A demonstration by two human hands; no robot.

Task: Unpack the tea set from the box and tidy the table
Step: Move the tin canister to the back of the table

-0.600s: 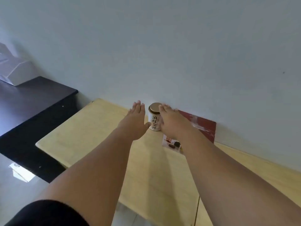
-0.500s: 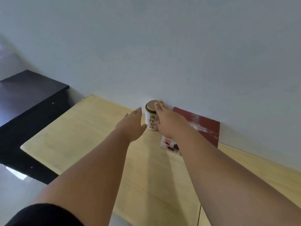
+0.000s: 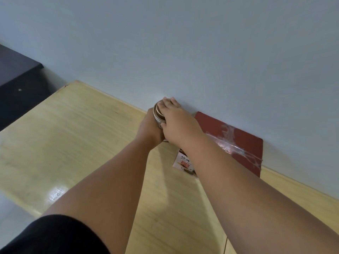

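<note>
Tin (image 3: 158, 114) at the wall end of the table (image 3: 73, 143), mostly hidden, label unreadable: left hand (image 3: 149, 130) wraps its side, right hand (image 3: 177, 121) curls over its gold lid. Right of the tin, a forearm covers part of the red box (image 3: 234, 142).

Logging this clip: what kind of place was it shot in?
Probably a plain room in a home or office, not a workshop: a light wooden table set against a bare pale wall, dark furniture beside it, and a tea tin and red box on the table.
</note>
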